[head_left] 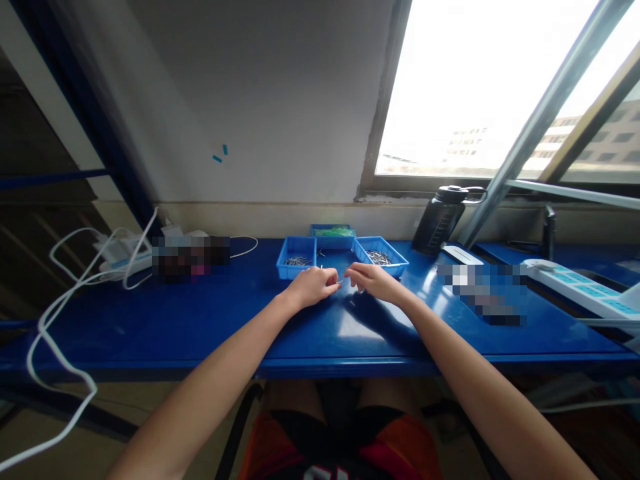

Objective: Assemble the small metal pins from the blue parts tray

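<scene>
My left hand [314,287] is closed in a pinch over the blue table, with a thin, shiny metal pin [341,282] sticking out at its fingertips. Just to its right, my right hand [374,280] hangs with bent, slightly parted fingers, and I see nothing held in them. Beyond the left hand stands a blue tray [283,272] with many small metal pins [298,261]. Another blue tray [399,268] behind the right hand also has small metal pins [379,257]. At the back, a third blue tray [320,243] contains green plastic-looking material [334,232].
A dark water bottle [439,220] stands by the window at the back right. Power strips lie on the right [575,287] and left [125,261], with white cables [43,333] hanging over the left edge. Blurred-out items lie on both sides of the table [190,343].
</scene>
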### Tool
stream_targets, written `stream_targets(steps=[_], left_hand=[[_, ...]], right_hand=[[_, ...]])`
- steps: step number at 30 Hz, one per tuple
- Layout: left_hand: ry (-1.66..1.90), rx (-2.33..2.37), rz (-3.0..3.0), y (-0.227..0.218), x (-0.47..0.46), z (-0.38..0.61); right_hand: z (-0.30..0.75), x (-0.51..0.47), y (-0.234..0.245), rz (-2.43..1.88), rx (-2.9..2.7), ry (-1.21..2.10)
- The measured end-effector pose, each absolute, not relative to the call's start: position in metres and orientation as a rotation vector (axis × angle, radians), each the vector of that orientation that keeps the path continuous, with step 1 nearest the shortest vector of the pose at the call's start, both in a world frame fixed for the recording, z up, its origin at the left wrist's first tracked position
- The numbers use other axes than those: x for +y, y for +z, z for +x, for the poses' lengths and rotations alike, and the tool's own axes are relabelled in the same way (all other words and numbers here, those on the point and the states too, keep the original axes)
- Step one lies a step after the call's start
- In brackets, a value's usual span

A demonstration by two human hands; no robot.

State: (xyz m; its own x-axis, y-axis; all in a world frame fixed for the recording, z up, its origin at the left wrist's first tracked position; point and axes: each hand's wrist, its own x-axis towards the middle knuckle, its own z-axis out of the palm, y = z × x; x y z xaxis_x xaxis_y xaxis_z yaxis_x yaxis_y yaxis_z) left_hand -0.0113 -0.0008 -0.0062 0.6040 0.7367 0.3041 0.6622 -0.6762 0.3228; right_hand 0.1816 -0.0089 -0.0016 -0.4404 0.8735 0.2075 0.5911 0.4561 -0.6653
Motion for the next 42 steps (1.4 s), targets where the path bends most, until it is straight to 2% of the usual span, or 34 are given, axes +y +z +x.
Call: stream_targets(steps=[5,23,42], left_hand=[[0.601,1.182,2.695,-0.0062,-0.0018,-0.0090],[0.590,1.305,2.614,-0.0038,-0.0028,-0.0103],[0.504,1.432,2.582,0.0027,-0.0093,-0.0084]], right_hand=[[0.1778,-0.0115,-0.0032,-1.181,-2.264,0.767],[0.1841,-0.0054,-0.0049,-1.291,-2.200,0.554],[0.1835,-0.0054,-0.0034,-1.298,-2.161,0.728]])
